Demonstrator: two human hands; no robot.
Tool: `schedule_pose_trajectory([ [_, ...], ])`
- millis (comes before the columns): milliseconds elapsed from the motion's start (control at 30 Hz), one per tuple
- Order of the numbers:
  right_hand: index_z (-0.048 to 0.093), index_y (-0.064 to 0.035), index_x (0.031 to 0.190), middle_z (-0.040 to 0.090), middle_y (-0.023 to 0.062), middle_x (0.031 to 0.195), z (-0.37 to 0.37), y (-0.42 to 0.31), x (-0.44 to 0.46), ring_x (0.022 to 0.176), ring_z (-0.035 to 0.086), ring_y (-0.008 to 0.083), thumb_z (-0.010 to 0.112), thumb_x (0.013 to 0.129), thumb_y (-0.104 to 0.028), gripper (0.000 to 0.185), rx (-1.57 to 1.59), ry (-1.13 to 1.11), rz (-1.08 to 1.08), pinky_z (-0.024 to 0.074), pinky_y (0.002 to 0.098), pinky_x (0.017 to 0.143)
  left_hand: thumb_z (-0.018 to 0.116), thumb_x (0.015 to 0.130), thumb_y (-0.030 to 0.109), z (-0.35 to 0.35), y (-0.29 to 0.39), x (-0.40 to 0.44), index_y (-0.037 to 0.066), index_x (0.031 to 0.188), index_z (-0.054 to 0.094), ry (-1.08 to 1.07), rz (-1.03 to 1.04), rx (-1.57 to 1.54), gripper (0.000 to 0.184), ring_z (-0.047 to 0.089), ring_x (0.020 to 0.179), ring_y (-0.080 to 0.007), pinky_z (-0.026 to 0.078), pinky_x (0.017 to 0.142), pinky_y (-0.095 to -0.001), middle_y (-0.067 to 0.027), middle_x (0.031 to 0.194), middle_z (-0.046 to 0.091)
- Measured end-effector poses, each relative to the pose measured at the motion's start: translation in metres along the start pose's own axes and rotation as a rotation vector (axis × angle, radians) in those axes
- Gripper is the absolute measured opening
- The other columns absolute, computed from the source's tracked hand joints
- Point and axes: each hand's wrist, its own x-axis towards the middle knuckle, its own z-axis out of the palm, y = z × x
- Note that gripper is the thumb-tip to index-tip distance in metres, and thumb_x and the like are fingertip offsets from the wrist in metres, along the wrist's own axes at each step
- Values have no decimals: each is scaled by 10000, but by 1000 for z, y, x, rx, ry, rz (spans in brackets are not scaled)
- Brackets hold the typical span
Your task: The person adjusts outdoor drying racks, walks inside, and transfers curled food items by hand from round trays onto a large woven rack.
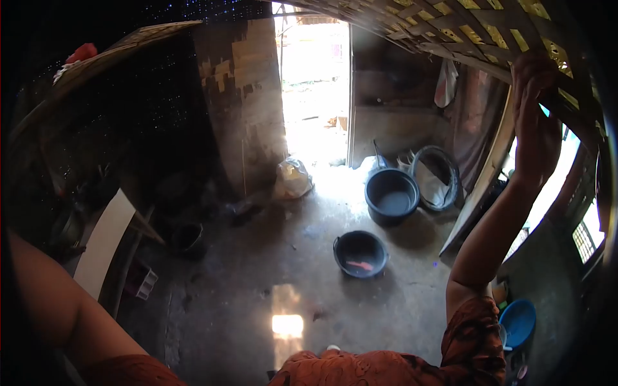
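Left: left arm (48, 296), its hand outside the view, fingers unseen. Right: overhead woven lattice (473, 35), long edge slanting from far middle to near right; nearer right hand (536, 119) at that edge, fingers slightly bent, hold indeterminable.

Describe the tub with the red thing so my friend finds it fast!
From the bright doorway, come down across the grey floor. Right of the middle, the nearer dark tub stands in front of a farther tub. Only the nearer one shows a red piece inside.
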Motion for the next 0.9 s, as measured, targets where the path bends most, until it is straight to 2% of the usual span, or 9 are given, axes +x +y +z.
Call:
schedule_pose_trajectory([
  [33, 486, -23, 1286, 545, 140, 1197, -29, -7, 24, 1103, 534, 230, 568, 907, -330, 495, -2, 31, -59, 408, 408, 1027, 589, 701, -109, -21, -83, -57, 44, 1151, 442, 7, 9, -1, 498, 431, 1182, -304, 336, 1010, -352, -136, 1211, 444],
  [133, 563, -10, 1126, 592, 125, 1088, -113, -28, 89, 1005, 581, 212, 571, 912, -211, 293, 74, 113, 15, 468, 346, 946, 577, 717, -104, -100, -167, -52, 15, 1124, 468, 31, -56, -57, 438, 435, 1179, -281, 336, 1007, -333, -135, 1212, 443],
  [267, 538, -4, 1145, 568, 125, 1104, -247, -54, 162, 1023, 565, 212, 565, 901, -185, 305, 71, 44, 60, 456, 349, 958, 492, 858, -21, -220, -252, -44, 11, 1017, 535, 91, -232, -184, 167, 437, 1131, -196, 350, 965, -266, -77, 1170, 439],
  [433, 507, 3, 1169, 538, 124, 1125, -412, -88, 260, 1045, 546, 212, 557, 888, -154, 326, 63, -18, 90, 442, 352, 974, 469, 883, 13, -371, -359, -33, 4, 1008, 546, 94, -475, -686, 147, 437, 1141, -181, 345, 967, -263, -75, 1181, 441],
  [567, 482, 8, 1188, 514, 124, 1142, -526, -125, 352, 1063, 531, 212, 552, 877, -128, 347, 52, -50, 110, 431, 354, 986, 474, 870, -12, -469, -466, -14, 1, 1012, 548, 161, -577, -692, 160, 446, 1134, -189, 346, 968, -267, -75, 1181, 446],
  [667, 463, 13, 1203, 496, 123, 1154, -615, -163, 404, 1077, 520, 212, 547, 869, -109, 365, 57, -75, 131, 422, 356, 995, 462, 871, -30, -550, -539, -13, 4, 1033, 543, 42, -300, -160, 184, 448, 1139, -191, 346, 977, -270, -75, 1185, 443],
  [767, 444, 17, 1217, 478, 123, 1167, -705, -209, 451, 1091, 508, 212, 543, 861, -90, 385, 58, -112, 165, 413, 358, 1005, 455, 864, -40, -632, -616, -22, 8, 1074, 530, 79, -414, -569, 229, 446, 1152, -198, 353, 985, -272, -84, 1186, 453],
  [800, 438, 18, 1222, 472, 123, 1171, -736, -227, 465, 1095, 504, 212, 541, 858, -84, 392, 56, -121, 180, 410, 359, 1008, 463, 854, -46, -658, -642, -26, 12, 1081, 524, 56, -272, -289, 242, 447, 1154, -205, 357, 987, -276, -91, 1186, 458],
  [900, 419, 23, 1237, 454, 122, 1183, -819, -283, 519, 1109, 493, 212, 537, 850, -65, 413, 76, -149, 214, 402, 361, 1017, 474, 843, -50, -728, -719, -40, 14, 1092, 517, 44, -106, 13, 260, 448, 1158, -213, 362, 990, -280, -100, 1188, 462],
])
